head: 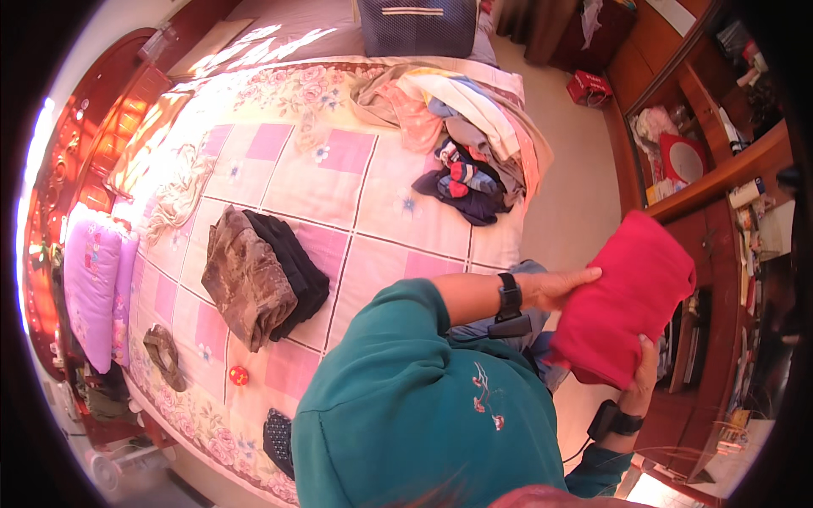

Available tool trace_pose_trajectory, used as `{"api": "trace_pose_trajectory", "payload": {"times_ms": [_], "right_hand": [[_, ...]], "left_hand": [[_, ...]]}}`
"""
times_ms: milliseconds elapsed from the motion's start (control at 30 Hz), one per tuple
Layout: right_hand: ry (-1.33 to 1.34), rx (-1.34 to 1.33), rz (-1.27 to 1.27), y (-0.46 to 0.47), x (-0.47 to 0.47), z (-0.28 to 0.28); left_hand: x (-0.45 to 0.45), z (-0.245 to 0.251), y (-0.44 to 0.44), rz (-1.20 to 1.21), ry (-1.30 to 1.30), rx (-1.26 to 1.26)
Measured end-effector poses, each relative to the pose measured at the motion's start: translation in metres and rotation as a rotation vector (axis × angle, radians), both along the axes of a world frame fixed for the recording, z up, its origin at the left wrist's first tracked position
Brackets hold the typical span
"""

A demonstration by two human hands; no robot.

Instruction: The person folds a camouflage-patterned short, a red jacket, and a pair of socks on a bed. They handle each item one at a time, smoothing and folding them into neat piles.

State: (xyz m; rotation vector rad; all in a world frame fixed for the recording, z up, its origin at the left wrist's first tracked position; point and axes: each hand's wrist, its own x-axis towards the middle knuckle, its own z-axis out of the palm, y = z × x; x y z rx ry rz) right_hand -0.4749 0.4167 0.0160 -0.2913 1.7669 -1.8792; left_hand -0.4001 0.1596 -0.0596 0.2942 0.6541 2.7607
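A folded red garment (625,301) is held between my two hands at the right, above the floor. My left hand (562,287) grips its left edge, thumb on top and the other fingers mostly hidden. At its lower right edge, my right hand (645,371) holds on, with part of the fingers behind the cloth. On the bed lie a folded brown patterned garment (248,279) and folded black clothing (295,273), side by side and touching. A loose heap of clothes (483,114) lies near the bed's edge, with dark clothing and socks (467,181) beside it.
A dark woven bag (419,28) stands at the top. Purple pillows (95,286) rest by the headboard. A small red ball (238,375), a brown strap-like item (164,357) and a dark patterned cloth (278,441) lie on the bed. Open wooden shelves (718,171) line the right side.
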Motion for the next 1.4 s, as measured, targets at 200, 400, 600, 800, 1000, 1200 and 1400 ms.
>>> {"api": "trace_pose_trajectory", "payload": {"times_ms": [200,400,600,800,1000,1200,1400], "right_hand": [[0.004,0.015,0.35,-0.095,0.006,-0.042],[-0.301,0.233,0.571,-0.159,0.017,-0.06],[-0.342,-0.016,0.881,-0.219,0.062,-0.028],[-0.392,0.054,0.993,-0.209,0.061,-0.04],[-0.292,0.273,0.759,-0.173,0.026,-0.076],[-0.27,0.358,0.693,-0.157,0.021,-0.095],[-0.303,0.427,0.659,-0.152,0.036,-0.114]], "left_hand": [[0.062,-0.002,-0.069,0.233,-0.055,0.076],[0.133,-0.033,-0.07,0.429,-0.379,0.186],[0.228,-0.026,-0.105,0.791,-0.464,0.284],[0.404,0.021,-0.121,1.7,-0.685,-0.348],[0.543,0.043,-0.145,1.905,-0.618,-0.062],[0.583,-0.016,-0.132,1.77,-1.054,-0.063],[0.578,-0.064,-0.128,1.587,-1.269,-0.044]]}}
